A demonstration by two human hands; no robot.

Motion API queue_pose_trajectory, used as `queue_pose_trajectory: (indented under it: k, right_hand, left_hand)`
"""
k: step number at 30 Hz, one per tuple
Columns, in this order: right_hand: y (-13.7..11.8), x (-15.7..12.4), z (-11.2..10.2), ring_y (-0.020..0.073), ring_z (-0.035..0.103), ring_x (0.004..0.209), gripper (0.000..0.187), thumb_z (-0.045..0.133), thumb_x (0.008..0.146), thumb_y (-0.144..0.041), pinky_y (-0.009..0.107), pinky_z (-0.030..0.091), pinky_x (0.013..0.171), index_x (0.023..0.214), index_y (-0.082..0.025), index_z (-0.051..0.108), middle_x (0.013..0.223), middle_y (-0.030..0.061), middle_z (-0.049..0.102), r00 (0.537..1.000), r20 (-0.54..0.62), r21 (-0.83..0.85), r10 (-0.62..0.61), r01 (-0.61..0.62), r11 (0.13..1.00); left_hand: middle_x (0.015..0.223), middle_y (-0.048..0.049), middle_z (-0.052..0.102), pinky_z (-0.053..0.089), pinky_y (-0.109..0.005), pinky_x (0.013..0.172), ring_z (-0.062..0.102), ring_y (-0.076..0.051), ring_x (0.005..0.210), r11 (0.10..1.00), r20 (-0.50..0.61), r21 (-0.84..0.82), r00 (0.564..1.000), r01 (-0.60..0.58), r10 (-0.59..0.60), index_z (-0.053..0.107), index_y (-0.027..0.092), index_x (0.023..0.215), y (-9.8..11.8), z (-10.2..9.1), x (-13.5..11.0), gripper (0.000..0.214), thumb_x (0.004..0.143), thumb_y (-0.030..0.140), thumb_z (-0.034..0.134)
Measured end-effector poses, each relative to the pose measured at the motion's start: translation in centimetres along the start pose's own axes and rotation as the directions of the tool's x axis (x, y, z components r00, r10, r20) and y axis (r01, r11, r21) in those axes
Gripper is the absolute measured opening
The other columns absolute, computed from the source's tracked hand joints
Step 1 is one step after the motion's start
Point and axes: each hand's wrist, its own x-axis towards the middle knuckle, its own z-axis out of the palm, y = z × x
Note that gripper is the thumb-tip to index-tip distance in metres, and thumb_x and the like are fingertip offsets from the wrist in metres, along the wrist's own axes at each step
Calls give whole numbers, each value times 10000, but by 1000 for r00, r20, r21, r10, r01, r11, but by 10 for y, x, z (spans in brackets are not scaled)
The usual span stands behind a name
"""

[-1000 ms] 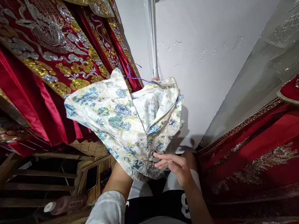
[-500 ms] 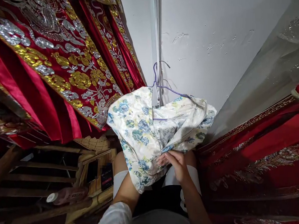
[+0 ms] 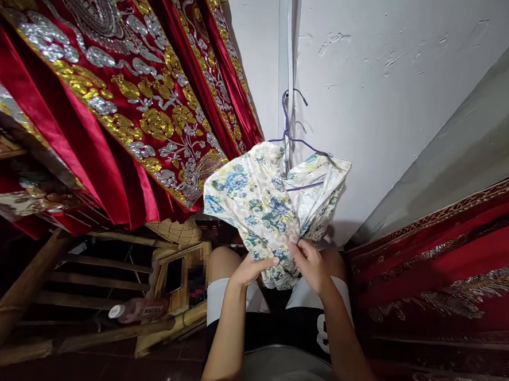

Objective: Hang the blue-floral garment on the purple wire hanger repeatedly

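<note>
A white blouse with a blue and green flower print (image 3: 254,202) hangs on a purple wire hanger (image 3: 287,120) in front of me, above my knees. My right hand (image 3: 312,266) pinches the blouse's front edge at the bottom of the V neckline. Lower and to the left, my left hand (image 3: 249,270) grips the blouse near its hem, thumb on the outside and the other fingers hidden behind the cloth. Through the open neckline the lining and the hanger's lower bar show.
Red cloth with gold and silver sequins (image 3: 155,121) hangs at the left; more red embroidered cloth (image 3: 469,272) is at the right. A bamboo bench (image 3: 102,284) stands lower left, with a bottle (image 3: 139,310) on it. Behind the hanger is a white wall (image 3: 350,104).
My left hand, hidden under the blouse before with its forearm inside, is now out and grips the lower front. The blouse hangs straighter and narrower. The view has shifted left.
</note>
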Motion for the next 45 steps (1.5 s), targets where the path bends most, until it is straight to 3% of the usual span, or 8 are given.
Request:
queue_pose_trajectory:
  k: [12, 15, 18, 20, 26, 31, 38, 45]
  right_hand:
    - [-15, 0, -7, 159, 384, 519, 504, 533, 908, -690, 308, 351, 497, 672, -264, 403, 566, -42, 385, 999, 23, 79, -43, 41, 996]
    - [-19, -1, -6, 148, 345, 514, 505, 562, 896, -636, 307, 309, 497, 607, -255, 397, 540, -41, 347, 998, 7, 94, -61, 60, 994]
    - [-17, -3, -5, 147, 332, 499, 475, 583, 892, -579, 310, 276, 489, 573, -248, 462, 504, -33, 346, 999, -24, 106, -47, 50, 993]
    - [-15, -4, 0, 136, 319, 485, 477, 592, 886, -586, 301, 253, 476, 574, -242, 483, 498, -36, 349, 999, 1, 148, -32, 31, 988]
    - [-19, -3, 19, 112, 379, 444, 456, 614, 852, -615, 267, 303, 491, 654, -205, 614, 446, -52, 433, 988, 140, 164, -66, 43, 985]
    - [-55, 21, 3, 110, 370, 431, 410, 642, 867, -548, 281, 292, 476, 665, -192, 664, 449, -39, 471, 975, 216, 223, -43, -6, 975]
    - [-142, 95, -26, 72, 339, 407, 379, 760, 824, -515, 244, 203, 409, 701, -171, 658, 479, -58, 424, 980, 3, 373, -197, 181, 910]
    - [-167, 96, -23, 56, 343, 396, 359, 713, 858, -482, 207, 195, 398, 694, -165, 666, 466, -36, 484, 943, -71, 350, -325, 328, 877]
  left_hand:
    - [1257, -152, 738, 444, -497, 1154, 624, -365, 1287, 996, 13, 79, 999, 38, -39, 673, 165, 1255, 6, 6, -4, 711, 619, 381, 907]
    - [1274, -147, 712, 456, -470, 1130, 621, -350, 1277, 997, -231, -23, 971, -71, 64, 618, 181, 1298, -6, 6, 5, 723, 646, 368, 865]
    - [1398, -136, 606, 434, -424, 1131, 555, -314, 1337, 945, -655, 80, 698, -317, 289, 543, 228, 1340, -23, 15, 12, 652, 743, 364, 767]
    - [1482, -122, 511, 390, -399, 1161, 481, -290, 1399, 878, -717, 277, 525, -390, 459, 512, 258, 1360, -32, 26, 12, 617, 791, 335, 737]
    - [1084, -80, 682, 501, -346, 945, 656, -230, 994, 839, -232, 350, 830, -416, 508, 595, 214, 1222, -38, 53, 10, 387, 844, 259, 664]
    - [791, -15, 594, 452, -285, 757, 575, -183, 783, 773, -159, 488, 830, -405, 535, 589, 199, 837, -33, 49, 21, 121, 917, 285, 560]
    - [768, -10, 544, 406, -274, 696, 536, -173, 731, 687, -37, 609, 852, -396, 523, 539, 204, 809, -41, 47, 32, 133, 935, 237, 511]
    - [834, -42, 638, 463, -313, 731, 603, -195, 772, 575, 239, 669, 869, -471, 434, 608, 195, 827, -10, 30, 45, 86, 895, 169, 563]
